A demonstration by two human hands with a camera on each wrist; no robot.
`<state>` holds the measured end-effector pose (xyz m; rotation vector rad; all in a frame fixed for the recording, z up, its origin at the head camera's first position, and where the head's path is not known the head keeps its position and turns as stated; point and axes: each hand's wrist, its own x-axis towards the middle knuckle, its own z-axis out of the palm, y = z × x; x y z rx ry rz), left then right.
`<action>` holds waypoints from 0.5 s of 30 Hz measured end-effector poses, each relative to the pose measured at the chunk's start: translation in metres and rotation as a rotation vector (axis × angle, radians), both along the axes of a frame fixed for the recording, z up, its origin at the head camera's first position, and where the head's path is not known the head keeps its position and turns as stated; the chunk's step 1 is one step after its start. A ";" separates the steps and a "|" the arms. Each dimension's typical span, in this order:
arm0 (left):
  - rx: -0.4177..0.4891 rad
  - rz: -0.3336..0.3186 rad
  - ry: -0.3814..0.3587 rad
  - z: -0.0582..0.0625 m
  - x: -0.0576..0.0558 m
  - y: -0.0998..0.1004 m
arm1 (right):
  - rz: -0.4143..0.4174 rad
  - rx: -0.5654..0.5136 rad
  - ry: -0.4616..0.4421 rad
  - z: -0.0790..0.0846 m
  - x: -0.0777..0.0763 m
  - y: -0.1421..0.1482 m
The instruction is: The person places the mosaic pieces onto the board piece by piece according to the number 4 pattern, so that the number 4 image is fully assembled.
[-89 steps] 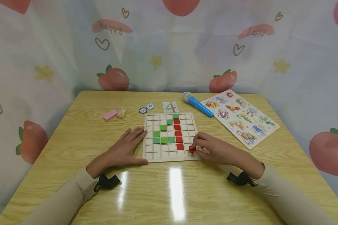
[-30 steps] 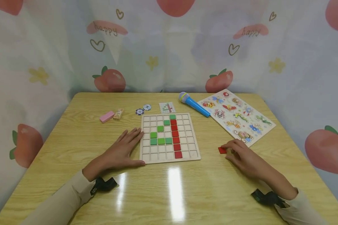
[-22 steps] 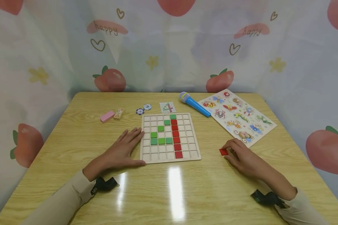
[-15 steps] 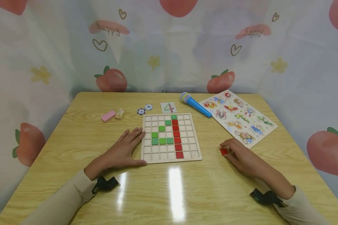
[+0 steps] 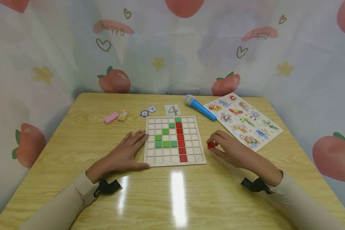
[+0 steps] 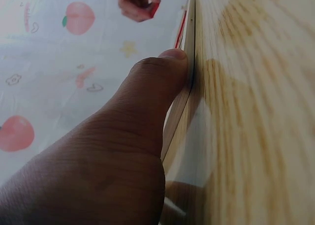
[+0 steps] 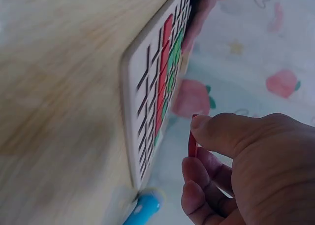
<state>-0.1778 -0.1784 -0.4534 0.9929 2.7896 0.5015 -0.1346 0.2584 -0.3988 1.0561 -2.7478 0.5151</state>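
Observation:
A wooden grid board (image 5: 191, 153) lies mid-table, with a column of red square tiles (image 5: 180, 137) and several green tiles (image 5: 165, 144) set in its cells. Thumb and fingers of my right hand (image 5: 233, 150) pinch another red tile (image 5: 211, 145) just off the board's right edge. In the right wrist view that red tile (image 7: 192, 139) stands on edge between thumb and fingertips, above the table. My left hand (image 5: 123, 155) rests spread on the table at the board's left edge. The left wrist view has its thumb (image 6: 162, 70) touching the board's side.
Behind the board lies a small pattern card (image 5: 172, 110), with poker chips (image 5: 148, 111) to its left. A pink block (image 5: 111, 118) and a patterned block (image 5: 123, 115) sit further left. On the right are a blue toy microphone (image 5: 201, 108) and an insect puzzle board (image 5: 244, 121).
The bottom cell of the red column, bare three seconds ago, now holds a tile. My right hand went right to the table by the puzzle, then came back left with a red tile. Left hand stays put.

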 end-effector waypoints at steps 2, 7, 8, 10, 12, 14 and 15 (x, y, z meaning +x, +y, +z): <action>-0.003 -0.001 -0.005 0.000 -0.001 0.000 | 0.000 0.010 -0.068 0.005 -0.007 -0.015; -0.006 -0.006 0.002 -0.001 -0.003 0.001 | -0.001 0.041 -0.232 0.003 -0.027 -0.045; -0.002 -0.007 0.002 -0.001 -0.003 0.001 | -0.008 0.054 -0.257 0.001 -0.030 -0.050; 0.002 -0.006 -0.001 -0.001 -0.003 0.001 | -0.016 0.087 -0.294 -0.002 -0.037 -0.057; 0.009 -0.009 -0.004 -0.001 -0.003 0.000 | -0.024 0.115 -0.326 -0.004 -0.043 -0.063; 0.005 -0.007 -0.006 -0.002 -0.002 0.000 | -0.030 0.131 -0.342 -0.006 -0.047 -0.068; 0.002 -0.006 -0.006 -0.002 -0.002 -0.001 | -0.030 0.135 -0.348 -0.007 -0.049 -0.070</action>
